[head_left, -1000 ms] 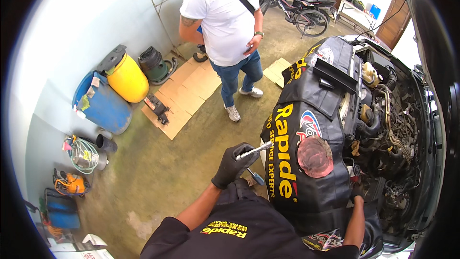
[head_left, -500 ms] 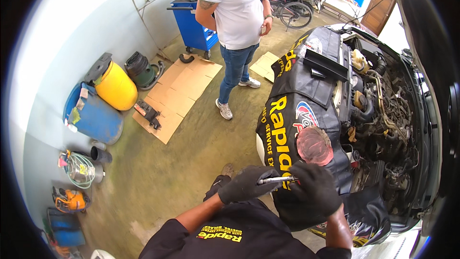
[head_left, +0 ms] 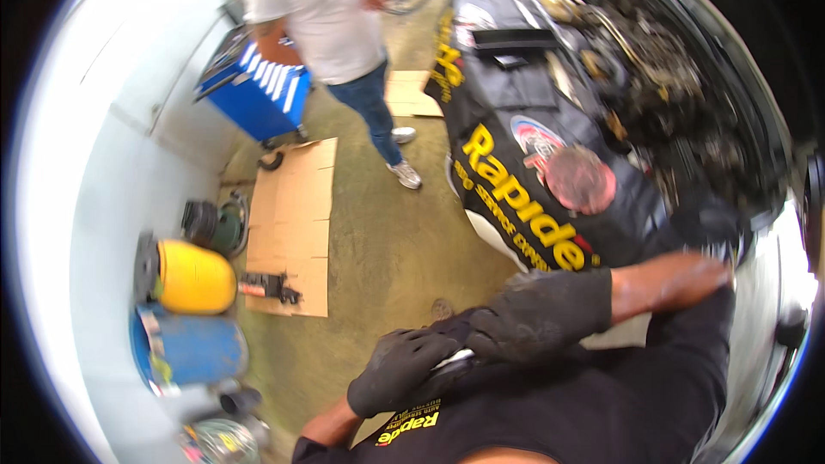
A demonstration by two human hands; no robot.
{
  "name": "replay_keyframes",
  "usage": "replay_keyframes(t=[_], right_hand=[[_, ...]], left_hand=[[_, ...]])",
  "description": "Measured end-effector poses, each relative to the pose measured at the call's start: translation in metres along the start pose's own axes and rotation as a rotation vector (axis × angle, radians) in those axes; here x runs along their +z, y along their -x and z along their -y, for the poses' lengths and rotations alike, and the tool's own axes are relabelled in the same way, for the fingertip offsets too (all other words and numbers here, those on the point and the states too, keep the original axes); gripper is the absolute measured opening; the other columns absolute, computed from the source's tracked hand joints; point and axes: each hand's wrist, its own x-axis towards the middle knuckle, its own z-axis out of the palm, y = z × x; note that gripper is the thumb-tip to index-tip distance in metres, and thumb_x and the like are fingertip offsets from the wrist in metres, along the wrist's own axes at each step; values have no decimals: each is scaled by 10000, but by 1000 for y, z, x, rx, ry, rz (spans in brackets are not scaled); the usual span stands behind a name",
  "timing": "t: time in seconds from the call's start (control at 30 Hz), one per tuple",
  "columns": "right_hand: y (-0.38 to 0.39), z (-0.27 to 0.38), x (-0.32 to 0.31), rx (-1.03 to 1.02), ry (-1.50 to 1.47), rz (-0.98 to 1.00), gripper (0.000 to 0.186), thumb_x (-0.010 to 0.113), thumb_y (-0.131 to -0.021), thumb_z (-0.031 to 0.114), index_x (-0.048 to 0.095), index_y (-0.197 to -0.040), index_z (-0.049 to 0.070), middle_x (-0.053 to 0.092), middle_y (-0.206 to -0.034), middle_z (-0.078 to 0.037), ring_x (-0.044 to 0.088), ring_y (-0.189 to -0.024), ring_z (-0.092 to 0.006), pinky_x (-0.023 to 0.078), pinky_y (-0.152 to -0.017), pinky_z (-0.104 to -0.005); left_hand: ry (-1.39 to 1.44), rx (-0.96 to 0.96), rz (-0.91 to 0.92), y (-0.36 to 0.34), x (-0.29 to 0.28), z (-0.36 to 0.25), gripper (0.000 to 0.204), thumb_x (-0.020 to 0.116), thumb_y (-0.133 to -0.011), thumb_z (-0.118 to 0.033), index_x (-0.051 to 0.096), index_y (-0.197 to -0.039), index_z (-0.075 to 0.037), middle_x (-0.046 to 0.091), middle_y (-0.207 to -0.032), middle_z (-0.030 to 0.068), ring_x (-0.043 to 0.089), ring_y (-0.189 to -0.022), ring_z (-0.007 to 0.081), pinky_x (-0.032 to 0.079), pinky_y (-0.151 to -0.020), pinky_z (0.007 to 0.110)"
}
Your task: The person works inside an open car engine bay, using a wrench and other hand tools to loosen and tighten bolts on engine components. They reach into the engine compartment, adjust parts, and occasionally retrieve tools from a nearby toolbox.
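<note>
Both of my hands wear dark gloves and meet low in the picture, just in front of my black shirt. My left hand (head_left: 400, 365) is curled round a silver metal tool (head_left: 455, 356), of which only a short piece shows. My right hand (head_left: 528, 314) is closed over the right end of the same tool, hiding most of it; motion blurs both. Beyond them lies a black printed fender cover (head_left: 516, 189) on the car, with a round pinkish magnetic-looking dish (head_left: 580, 179) and a black tray (head_left: 514, 39) on it.
A person (head_left: 326, 17) stands beside a blue tool trolley (head_left: 258, 94). The open engine bay (head_left: 662, 69) is at right. Cardboard sheets (head_left: 288, 198) lie on the floor with a black part (head_left: 277, 288). Yellow (head_left: 193, 275) and blue barrels (head_left: 193, 345) line the wall.
My right hand has left the engine bay's near edge and joined my left on the tool. Both have drawn toward my body. The view has turned, and the trolley shows more.
</note>
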Motion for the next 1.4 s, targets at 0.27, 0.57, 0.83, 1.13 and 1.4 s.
replay_keyframes(t=[0.27, 0.57, 0.83, 1.13, 1.4], right_hand=[[-9, -47, 9, 659, 155, -413, 224, 664, -868, 293, 650, -978, 99, 570, -835, -119, 602, -823, -283, 480, -700, -404], [-80, -57, 65, 787, 103, -640, 342, 746, -776, 349, 616, -953, 87, 546, -972, -110, 530, -888, -300, 442, -734, -417], [-46, -105, 56, 847, -588, -1060, 219, 578, -954, 224, 590, -883, 17, 505, -765, -156, 517, -726, -320, 410, -643, -430], [26, -159, 34, 960, -443, -799, 283, 625, -917, 328, 645, -859, 51, 628, -763, -146, 630, -699, -332, 473, -617, -432], [108, -260, 35, 1079, 251, -648, 148, 640, -858, 197, 580, -936, 87, 589, -818, -117, 624, -716, -295, 508, -600, -385]], left_hand=[[487, -179, -773, 82, -73, 86, 189, 620, -940, -151, 557, -1024, 6, 624, -901, 136, 596, -763, 238, 472, -641, 332], [1655, -342, -451, -66, -42, 66, 316, 405, -1065, -285, 502, -1182, -8, 534, -1044, 59, 542, -839, 94, 457, -659, 244], [1683, -713, -484, -152, -23, 134, 391, 458, -1052, -228, 470, -1291, 81, 562, -982, 52, 563, -863, 123, 473, -821, 247], [1699, -803, -452, -230, 10, 138, 304, 507, -1024, -234, 554, -1172, 28, 607, -952, 61, 607, -861, 160, 509, -788, 291], [1281, -621, -694, -253, 12, 197, 282, 451, -1054, -322, 577, -1014, -72, 576, -1024, 60, 524, -817, 109, 421, -661, 247]])
